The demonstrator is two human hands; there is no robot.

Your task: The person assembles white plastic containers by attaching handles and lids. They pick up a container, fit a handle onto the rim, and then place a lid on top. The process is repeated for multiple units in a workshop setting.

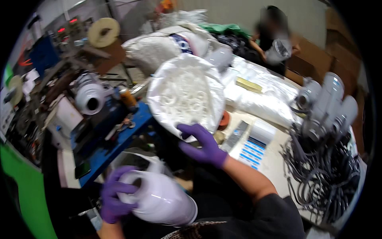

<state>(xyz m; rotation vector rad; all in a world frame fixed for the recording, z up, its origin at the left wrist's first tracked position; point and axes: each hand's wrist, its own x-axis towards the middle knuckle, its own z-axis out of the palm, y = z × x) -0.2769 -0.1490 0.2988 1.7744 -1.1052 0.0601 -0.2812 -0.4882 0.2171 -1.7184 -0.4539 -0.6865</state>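
Note:
My left hand (115, 195), in a purple glove, grips the neck of a pale grey, bottle-shaped plastic housing (167, 199). The housing lies tilted over my lap, its round opening facing the fingers. Gloved in purple too, my right hand (203, 145) reaches to the near rim of a white sack (159, 115), thumb and fingers apart with nothing seen between them. Many translucent white rings (183, 95) fill the sack. Some fingertips of the right hand are blurred against the dark gap by the rim.
On the left, a similar housing (90, 99) sits in a machine above a blue bench (135, 123). To the right are a label-covered device (256, 143), grey housings (324, 107) and coiled cables (326, 175). Another person (274, 36) holds a housing at the back.

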